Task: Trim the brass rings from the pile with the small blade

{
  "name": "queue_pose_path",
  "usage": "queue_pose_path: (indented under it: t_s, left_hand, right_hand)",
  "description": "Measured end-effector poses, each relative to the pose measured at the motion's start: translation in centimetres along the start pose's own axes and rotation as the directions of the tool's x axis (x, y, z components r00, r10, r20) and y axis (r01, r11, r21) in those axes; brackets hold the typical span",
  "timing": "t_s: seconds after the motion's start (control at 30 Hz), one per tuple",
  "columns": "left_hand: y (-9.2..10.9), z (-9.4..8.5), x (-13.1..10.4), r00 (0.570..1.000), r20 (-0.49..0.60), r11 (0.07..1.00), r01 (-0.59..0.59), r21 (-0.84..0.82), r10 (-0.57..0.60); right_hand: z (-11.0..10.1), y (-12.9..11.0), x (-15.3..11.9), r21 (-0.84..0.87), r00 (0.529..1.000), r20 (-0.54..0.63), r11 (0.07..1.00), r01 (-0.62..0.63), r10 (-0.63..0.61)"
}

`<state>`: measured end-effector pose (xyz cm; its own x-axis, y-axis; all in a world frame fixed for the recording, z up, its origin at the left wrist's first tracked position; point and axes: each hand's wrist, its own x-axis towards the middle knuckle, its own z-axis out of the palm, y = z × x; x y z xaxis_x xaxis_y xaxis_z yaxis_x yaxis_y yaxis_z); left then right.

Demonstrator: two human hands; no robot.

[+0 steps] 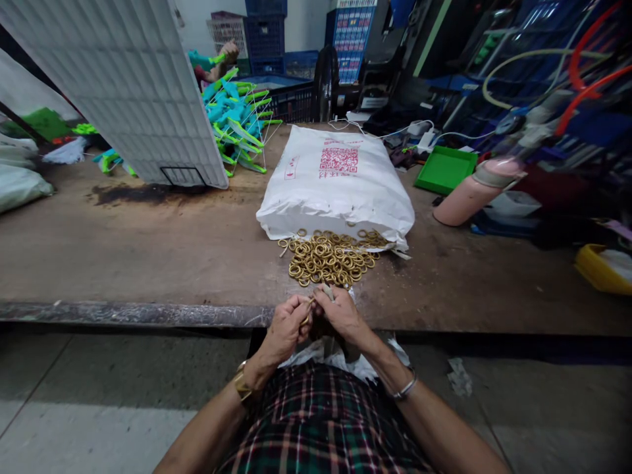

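Close together at the table's front edge, my two hands work with their fingers bent. My left hand is closed in a pinch on a gold-coloured ring, partly hidden by the fingers. Almost touching it, my right hand is also closed. A small pale grey piece shows at its thumb; whether it is held or worn I cannot tell. Just beyond the fingers lies a heap of gold-coloured rings, spilling from the mouth of a white woven sack with red print.
A white ribbed panel stands at the left, with turquoise and green plastic parts behind it and another person's hand there. To the right are a green tray, a pink bottle and a yellow container.
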<state>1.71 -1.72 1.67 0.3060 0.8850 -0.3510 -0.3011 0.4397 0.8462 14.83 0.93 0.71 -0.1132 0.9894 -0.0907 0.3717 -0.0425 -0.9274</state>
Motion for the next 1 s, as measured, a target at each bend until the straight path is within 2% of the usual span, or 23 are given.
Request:
queue_pose_path:
  t_s: [0.1, 0.23, 0.4, 0.6, 0.7, 0.8, 0.9, 0.93, 1.0]
  left_hand:
    - [0.0, 0.0, 0.1, 0.999, 0.000, 0.999, -0.033, 0.031, 0.033]
    - [0.1, -0.2, 0.1, 0.996, -0.021, 0.986, -0.086, 0.141, 0.090]
    - [-0.1, -0.5, 0.2, 0.982, -0.042, 0.942, -0.165, 0.294, 0.185]
    - [-0.3, -0.8, 0.3, 0.983, -0.044, 0.937, -0.154, 0.313, 0.176]
    - [0.3, -0.5, -1.0, 0.997, -0.009, 0.974, -0.067, 0.216, 0.071]
    - [0.5, 0.0, -3.0, 0.987, 0.119, 0.988, 0.096, 0.118, -0.110]
    - [-0.2, -0.4, -4.3, 0.912, 0.184, 0.929, 0.370, 0.017, -0.367]
    - [-0.8, -0.8, -4.3, 0.883, 0.166, 0.891, 0.452, -0.042, -0.440]
    - [-2.0, -1.8, -3.9, 0.851, 0.099, 0.835, 0.525, -0.164, -0.516]
  right_hand:
    - [-0.4, 0.2, -0.1, -0.185, 0.997, -0.060, 0.982, 0.043, -0.055]
    - [-0.7, 0.3, -0.9, -0.469, 0.979, 0.100, 0.859, 0.206, -0.180]
    - [-0.5, 0.2, -1.3, -0.644, 0.974, 0.189, 0.732, 0.220, -0.127]
    - [-0.2, -0.4, -1.3, -0.747, 0.978, 0.209, 0.643, 0.171, -0.017]
    - [-0.3, -0.5, -1.1, -0.794, 0.984, 0.170, 0.598, 0.109, 0.047]
    - [-0.5, -0.4, -0.6, -0.824, 0.993, 0.099, 0.565, 0.047, 0.062]
    - [-0.3, -0.1, -0.1, -0.829, 0.998, 0.058, 0.558, 0.029, 0.034]
    - [-0.1, 0.0, 0.1, -0.821, 0.998, 0.057, 0.570, 0.042, 0.008]
    - [0.4, 0.2, 0.5, -0.799, 0.997, 0.045, 0.597, 0.073, -0.063]
